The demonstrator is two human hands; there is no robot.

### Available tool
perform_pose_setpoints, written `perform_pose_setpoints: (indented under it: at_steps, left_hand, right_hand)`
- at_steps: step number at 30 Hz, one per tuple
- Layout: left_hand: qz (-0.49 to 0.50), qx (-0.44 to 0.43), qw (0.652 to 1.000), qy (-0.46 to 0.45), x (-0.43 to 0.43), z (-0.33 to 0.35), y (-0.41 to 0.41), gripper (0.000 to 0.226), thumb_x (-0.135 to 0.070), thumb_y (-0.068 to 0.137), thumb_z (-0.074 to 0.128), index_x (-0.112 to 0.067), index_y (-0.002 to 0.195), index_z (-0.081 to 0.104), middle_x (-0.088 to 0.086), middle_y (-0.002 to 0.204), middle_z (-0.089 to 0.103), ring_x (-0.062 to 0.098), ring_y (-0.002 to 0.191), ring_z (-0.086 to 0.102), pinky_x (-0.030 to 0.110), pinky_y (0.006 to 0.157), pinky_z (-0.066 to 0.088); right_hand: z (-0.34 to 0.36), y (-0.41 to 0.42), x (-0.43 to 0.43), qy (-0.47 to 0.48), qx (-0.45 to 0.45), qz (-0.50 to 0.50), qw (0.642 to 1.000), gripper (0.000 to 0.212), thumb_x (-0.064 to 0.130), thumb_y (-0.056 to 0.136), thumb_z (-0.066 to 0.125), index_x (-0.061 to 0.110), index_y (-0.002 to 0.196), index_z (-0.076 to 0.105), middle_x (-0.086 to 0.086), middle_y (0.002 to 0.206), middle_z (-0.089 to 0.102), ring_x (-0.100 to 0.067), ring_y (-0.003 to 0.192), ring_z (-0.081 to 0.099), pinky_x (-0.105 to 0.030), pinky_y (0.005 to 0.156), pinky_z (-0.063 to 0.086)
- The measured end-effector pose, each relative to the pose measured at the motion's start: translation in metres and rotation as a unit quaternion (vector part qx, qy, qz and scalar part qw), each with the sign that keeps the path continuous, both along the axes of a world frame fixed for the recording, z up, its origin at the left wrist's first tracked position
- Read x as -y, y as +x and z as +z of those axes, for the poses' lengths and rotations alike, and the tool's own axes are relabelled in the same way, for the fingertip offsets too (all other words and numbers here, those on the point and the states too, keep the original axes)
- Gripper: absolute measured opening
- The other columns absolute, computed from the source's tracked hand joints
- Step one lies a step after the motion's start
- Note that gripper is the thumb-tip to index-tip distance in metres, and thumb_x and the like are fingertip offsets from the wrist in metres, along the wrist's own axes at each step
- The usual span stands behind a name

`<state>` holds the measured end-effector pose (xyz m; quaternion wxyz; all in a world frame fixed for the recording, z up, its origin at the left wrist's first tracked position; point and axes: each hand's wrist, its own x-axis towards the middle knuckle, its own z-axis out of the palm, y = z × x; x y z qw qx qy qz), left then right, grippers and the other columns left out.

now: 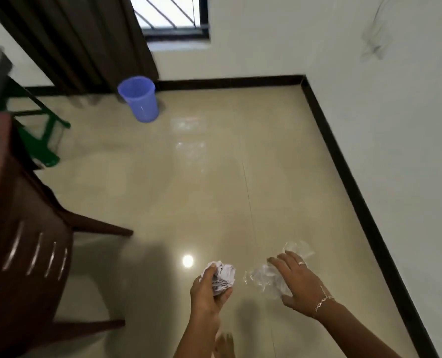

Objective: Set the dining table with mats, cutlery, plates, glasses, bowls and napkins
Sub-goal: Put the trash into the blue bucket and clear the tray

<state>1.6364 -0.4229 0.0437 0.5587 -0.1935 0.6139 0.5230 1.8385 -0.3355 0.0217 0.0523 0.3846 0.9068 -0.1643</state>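
Glossy beige tiled floor [214, 177] fills the view, seen from above; both hands are held in the air over its near edge, nothing resting on it there.

Left hand [207, 293]: fingers and thumb curled tight round a white paper wad [223, 276], crumpled, napkin-like; can't tell if it is one sheet or several. The wad sticks out above the fist.

Right hand [300, 282]: just beside the left, apart from it. Fingers spread and only slightly bent over a clear plastic wrapper [264, 280], thumb under it, so the crinkled film is pinched loosely between thumb and fingers. More film shows beyond the fingertips. Ring [302, 263] on one finger, thin bracelet [323, 301] at the wrist.

Bare foot [223, 344] on the floor at the bottom edge, between the two forearms, blurred. A round lamp glare [188, 260] shines on the tiles just left of the wad.

Further out: dark brown chair [21, 241] at the floor's left side, slotted back nearest the camera. Behind it a green frame [47, 135] carrying something grey; blurred, can't tell what.

Blue bin [141, 99] stands upright on the floor by the far edge, at the foot of a dark curtain [85, 40]. Barred window [171, 14] right of the curtain. Black skirting [356, 189] runs along the far and right edges and meets at the far right corner, under a white wall [369, 73].
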Motion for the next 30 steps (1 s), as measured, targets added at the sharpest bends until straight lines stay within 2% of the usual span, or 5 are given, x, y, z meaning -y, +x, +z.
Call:
perform_pose_setpoints:
  at_steps: [7, 15, 21, 26, 30]
  left_hand:
    - [0.047, -0.011, 0.996, 0.074, -0.069, 0.061, -0.074, 0.011, -0.018, 0.090, 0.058, -0.009, 0.089, 0.064, 0.011, 0.090, 0.065, 0.026, 0.079, 0.061, 0.029, 0.055, 0.058]
    - [0.099, -0.043, 0.991, 0.079, -0.195, 0.077, -0.159, 0.011, -0.016, 0.090, 0.058, -0.007, 0.092, 0.063, 0.012, 0.090, 0.064, 0.025, 0.075, 0.061, 0.036, 0.071, 0.054]
    - [0.131, -0.090, 0.983, 0.087, -0.299, 0.102, -0.231, 0.008, -0.015, 0.089, 0.059, -0.010, 0.085, 0.063, 0.011, 0.086, 0.063, 0.026, 0.075, 0.060, 0.031, 0.060, 0.056]
    - [0.185, -0.089, 0.973, 0.103, -0.359, 0.108, -0.293, 0.009, -0.017, 0.089, 0.059, -0.011, 0.087, 0.064, 0.009, 0.088, 0.064, 0.023, 0.075, 0.061, 0.031, 0.062, 0.055]
    - [0.236, -0.074, 0.963, 0.107, -0.402, 0.098, -0.355, 0.009, -0.017, 0.091, 0.056, -0.011, 0.090, 0.063, 0.009, 0.088, 0.063, 0.023, 0.075, 0.059, 0.032, 0.060, 0.055]
  right_hand:
    - [0.052, -0.087, -0.077, -0.026, -0.023, 0.016, 0.999, 0.080, 0.029, 0.071, 0.063, 0.026, 0.141, 0.025, -0.002, 0.138, 0.036, -0.025, 0.138, 0.022, -0.029, 0.107, 0.035]
    - [0.068, -0.190, -0.233, 0.003, -0.048, 0.066, 0.997, 0.078, 0.028, 0.073, 0.061, 0.022, 0.143, 0.027, -0.002, 0.137, 0.036, -0.026, 0.137, 0.022, -0.030, 0.110, 0.031]
    - [0.091, -0.270, -0.354, 0.028, -0.047, 0.151, 0.987, 0.080, 0.032, 0.076, 0.060, 0.025, 0.144, 0.019, 0.001, 0.140, 0.029, -0.023, 0.138, 0.017, -0.029, 0.111, 0.030]
    - [0.103, -0.344, -0.435, 0.062, -0.077, 0.207, 0.973, 0.093, 0.041, 0.043, 0.079, 0.025, 0.125, 0.038, 0.003, 0.106, 0.058, -0.025, 0.103, 0.062, -0.028, 0.083, 0.055]
    - [0.101, -0.414, -0.496, 0.047, -0.090, 0.225, 0.969, 0.092, 0.038, 0.043, 0.073, 0.023, 0.126, 0.037, -0.001, 0.106, 0.059, -0.030, 0.100, 0.062, -0.033, 0.086, 0.054]
